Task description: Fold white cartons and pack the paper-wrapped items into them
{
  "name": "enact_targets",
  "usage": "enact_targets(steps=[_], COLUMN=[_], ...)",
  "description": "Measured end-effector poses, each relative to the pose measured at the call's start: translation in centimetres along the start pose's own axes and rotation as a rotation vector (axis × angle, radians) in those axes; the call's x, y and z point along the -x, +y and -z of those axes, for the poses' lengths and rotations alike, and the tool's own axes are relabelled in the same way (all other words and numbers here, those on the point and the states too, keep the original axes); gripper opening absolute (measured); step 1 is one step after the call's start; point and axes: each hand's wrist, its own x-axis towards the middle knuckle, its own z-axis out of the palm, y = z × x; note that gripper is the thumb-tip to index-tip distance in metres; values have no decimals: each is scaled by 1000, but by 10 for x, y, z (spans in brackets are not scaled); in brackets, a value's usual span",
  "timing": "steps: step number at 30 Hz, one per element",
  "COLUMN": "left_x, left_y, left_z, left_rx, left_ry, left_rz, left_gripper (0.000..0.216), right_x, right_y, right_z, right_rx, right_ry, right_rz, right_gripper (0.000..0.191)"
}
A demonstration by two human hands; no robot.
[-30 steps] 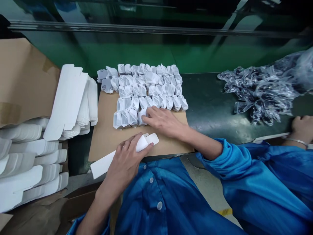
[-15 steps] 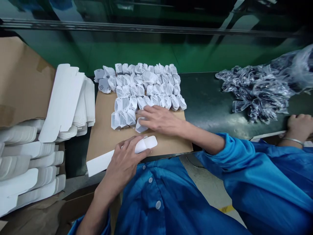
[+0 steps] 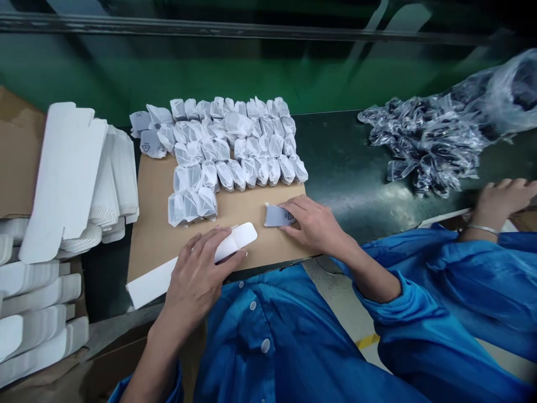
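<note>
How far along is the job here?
Done: no filled carton is in view. In hand: the left hand holds an open-flapped white carton, the right hand pinches one wrapped pouch beside it, not yet inside. Left: the rows of pouches on the cardboard and the flat cartons stacked at left.

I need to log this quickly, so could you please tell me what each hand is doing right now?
Left hand: closed around the white carton, on the cardboard sheet.
Right hand: holding a small white packet by its edge.

Factory packing line: green conveyor, stacked flat cartons
</note>
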Motion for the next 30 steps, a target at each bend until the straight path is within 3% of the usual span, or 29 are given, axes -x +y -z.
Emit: enact_targets(steps=[2, 5, 9, 12, 17, 21, 26, 30], left_x=[1, 1, -1, -2, -1, 1, 0, -13], left_y=[-1, 0, 3, 4, 5, 6, 9, 28], left_z=[0, 3, 5, 4, -2, -4, -10, -17], left_rx=[7, 25, 11, 0, -9, -21, 52, 49], left_ry=[13, 49, 21, 31, 117, 124, 289, 328], left_rz=[-11, -41, -111, -129, -95, -127, -20, 7], left_gripper=[52, 47, 45, 40, 39, 37, 42, 30], right_x=[0, -4, -9, -5, 7, 3, -7, -6], right_y=[-4, -13, -31, -46, -61, -58, -65, -79], right_z=[-2, -2, -6, -15, -40, -45, -33, -38], right_rx=[-243, -438, -177, -77, -364, -757, -1289, -1308], right_ry=[68, -25, -182, -127, 154, 114, 49, 17], right_rz=[12, 179, 329, 321, 191, 39, -242, -373], right_gripper=[37, 41, 38, 45, 59, 62, 53, 47])
